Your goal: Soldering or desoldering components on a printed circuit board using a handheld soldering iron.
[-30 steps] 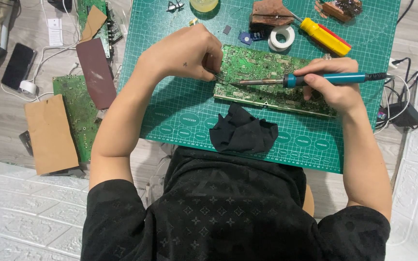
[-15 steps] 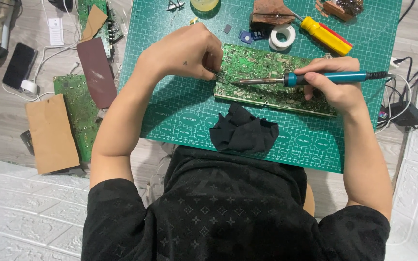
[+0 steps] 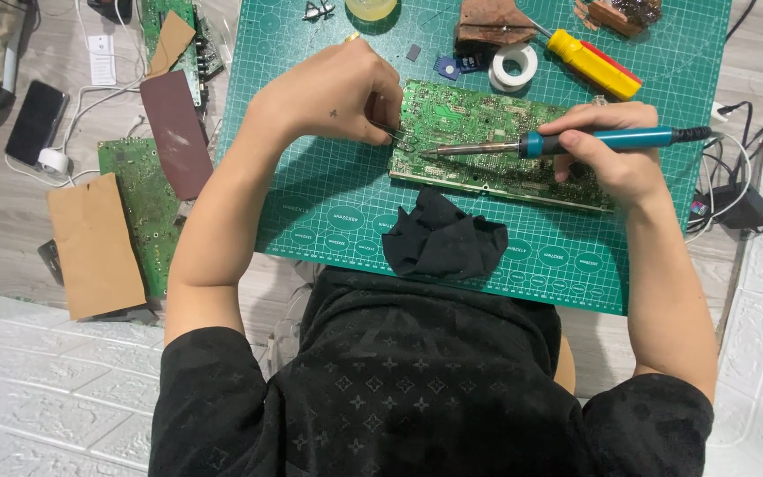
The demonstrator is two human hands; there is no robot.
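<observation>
A long green circuit board (image 3: 487, 132) lies on a green cutting mat (image 3: 328, 194). My right hand (image 3: 607, 159) grips a teal-handled soldering iron (image 3: 611, 139), its metal tip reaching left to the board's left end. My left hand (image 3: 333, 93) is closed on thin metal tweezers (image 3: 390, 131), whose points touch the board close to the iron's tip. A crumpled black cloth (image 3: 443, 243) sits on the mat just in front of the board.
Behind the board are a white tape roll (image 3: 516, 66), a yellow-and-red screwdriver (image 3: 593, 64) and brown scraps (image 3: 487, 22). To the left, off the mat, lie another green board (image 3: 147, 208), brown cardboard (image 3: 90, 247), a dark red strip (image 3: 177, 132) and a phone (image 3: 35, 122). Cables and a black adapter (image 3: 744, 208) sit at the right.
Both hands hold nearly still. The iron's tip has edged slightly along the board's left end; the tweezers stay at the same spot.
</observation>
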